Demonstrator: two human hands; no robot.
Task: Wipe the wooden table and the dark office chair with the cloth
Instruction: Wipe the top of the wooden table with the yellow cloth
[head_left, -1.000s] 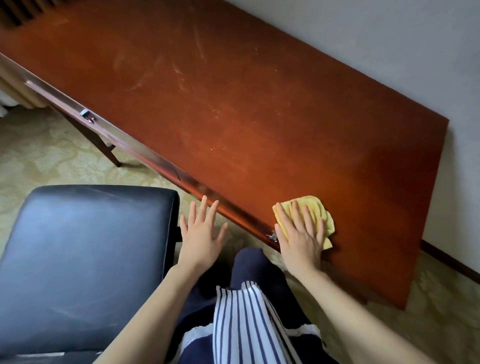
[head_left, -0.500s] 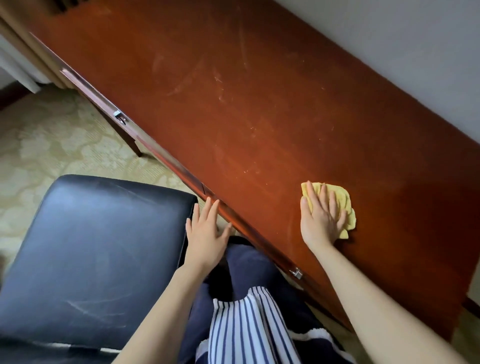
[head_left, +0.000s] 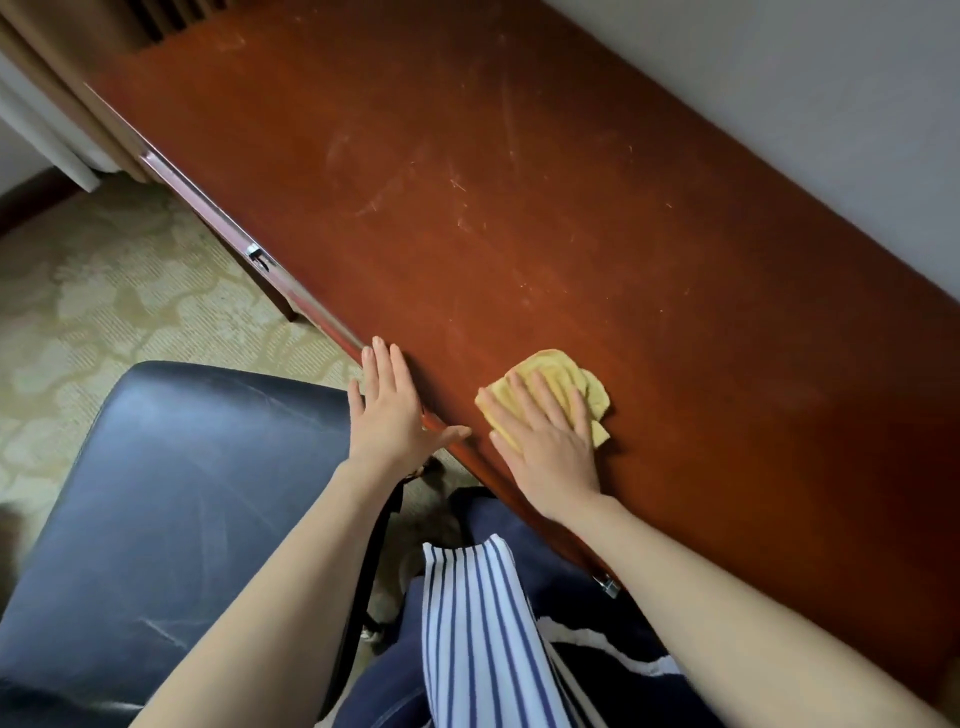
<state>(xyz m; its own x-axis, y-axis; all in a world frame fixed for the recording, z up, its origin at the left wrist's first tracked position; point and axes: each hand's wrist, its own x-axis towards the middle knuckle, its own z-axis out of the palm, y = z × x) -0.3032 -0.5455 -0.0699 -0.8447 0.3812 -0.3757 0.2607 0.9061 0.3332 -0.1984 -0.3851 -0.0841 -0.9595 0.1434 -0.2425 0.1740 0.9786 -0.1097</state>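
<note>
Left hand now rests on table edge

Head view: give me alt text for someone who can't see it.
A right hand presses a yellow cloth flat on a scuffed wooden table, while the left hand rests open on the table's near edge. A dark chair sits at lower left.

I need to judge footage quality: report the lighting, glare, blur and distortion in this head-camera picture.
Head view: soft, dim light, with the wooden table darkening toward its right end; no hard glare, only faint sheen showing streaks and scratches. The right hand on the yellow cloth is slightly smeared, the left hand sharper. Wide-angle skew tilts the table edge; the dark chair softens at the corners.
</note>
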